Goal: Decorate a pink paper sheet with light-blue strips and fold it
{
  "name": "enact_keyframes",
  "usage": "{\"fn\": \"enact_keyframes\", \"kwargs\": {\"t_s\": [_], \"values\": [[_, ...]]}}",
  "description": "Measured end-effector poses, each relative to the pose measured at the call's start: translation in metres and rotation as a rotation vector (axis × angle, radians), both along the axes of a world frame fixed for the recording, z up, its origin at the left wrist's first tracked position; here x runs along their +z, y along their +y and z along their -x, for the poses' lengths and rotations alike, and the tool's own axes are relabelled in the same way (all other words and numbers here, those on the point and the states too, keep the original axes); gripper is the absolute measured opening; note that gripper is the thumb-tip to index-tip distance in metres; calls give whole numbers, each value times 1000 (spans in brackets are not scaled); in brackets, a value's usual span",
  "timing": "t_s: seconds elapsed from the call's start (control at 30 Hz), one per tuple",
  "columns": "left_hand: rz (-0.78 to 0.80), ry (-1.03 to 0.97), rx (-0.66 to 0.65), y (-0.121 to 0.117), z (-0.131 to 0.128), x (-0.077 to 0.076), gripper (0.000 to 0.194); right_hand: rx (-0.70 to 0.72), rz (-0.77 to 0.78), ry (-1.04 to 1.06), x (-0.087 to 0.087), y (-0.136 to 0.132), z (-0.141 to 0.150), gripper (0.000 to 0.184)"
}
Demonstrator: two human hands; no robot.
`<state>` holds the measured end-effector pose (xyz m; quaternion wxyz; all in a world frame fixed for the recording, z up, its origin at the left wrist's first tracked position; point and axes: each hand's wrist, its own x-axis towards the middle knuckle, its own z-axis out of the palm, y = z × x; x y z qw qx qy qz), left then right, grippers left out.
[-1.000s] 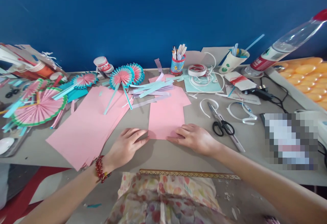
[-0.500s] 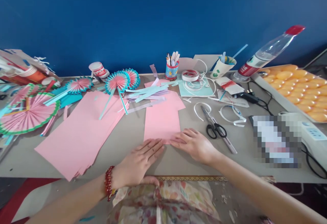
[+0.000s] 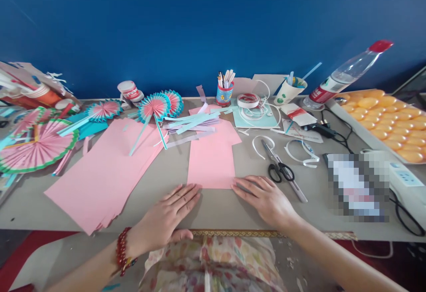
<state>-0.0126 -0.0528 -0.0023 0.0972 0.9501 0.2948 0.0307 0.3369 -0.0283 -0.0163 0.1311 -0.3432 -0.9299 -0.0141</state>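
A pink sheet of paper (image 3: 212, 163) lies flat in front of me, its near edge between my two hands. My left hand (image 3: 169, 214) rests on the table with its fingers stretched out, the fingertips at the sheet's near left corner. At the near right corner lie the fingertips of my right hand (image 3: 264, 199), also stretched out flat. Neither hand grips anything. Beyond the sheet sits a heap of pale blue and lilac paper strips (image 3: 196, 121). A larger stack of pink paper (image 3: 100, 172) lies to the left.
Scissors (image 3: 281, 170) and a paper strip loop (image 3: 302, 150) lie on the right, near a blurred phone-like object (image 3: 357, 187) and a power strip (image 3: 404, 174). Folded paper fans (image 3: 38, 145) crowd the left. A pen cup (image 3: 225, 93) and a leaning bottle (image 3: 346, 76) stand behind.
My hands have moved apart along the sheet's near edge, the left one leftward and the right one slightly to the right. More of that edge now shows between them.
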Motion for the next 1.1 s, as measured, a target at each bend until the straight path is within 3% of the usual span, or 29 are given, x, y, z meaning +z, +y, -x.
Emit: {"fn": "enact_keyframes", "kwargs": {"t_s": [0.2,0.33,0.43,0.57,0.7,0.8,0.87,0.93,1.0,1.1], "values": [[28,-46,91,-9,8,1,64,-10,118,138,10,11,0,42],[86,-171,180,-5,4,1,57,-150,141,239,29,16,21,26],[101,-269,210,-1,1,2,53,-133,63,137,33,15,48,18],[157,-449,342,-7,-4,6,32,-74,120,23,24,19,72,4],[290,-720,599,-20,-14,7,27,-127,200,307,21,17,72,7],[392,-803,619,-26,-32,6,31,-191,257,592,25,5,75,7],[334,-803,581,-24,-48,5,41,-208,288,690,26,-6,82,6],[243,-807,585,-18,-63,7,36,-155,285,718,25,-16,92,1],[191,-827,612,-10,-73,11,24,-108,267,694,25,-20,98,10],[78,-835,565,2,-70,21,23,-97,257,683,28,-19,95,23]]}}
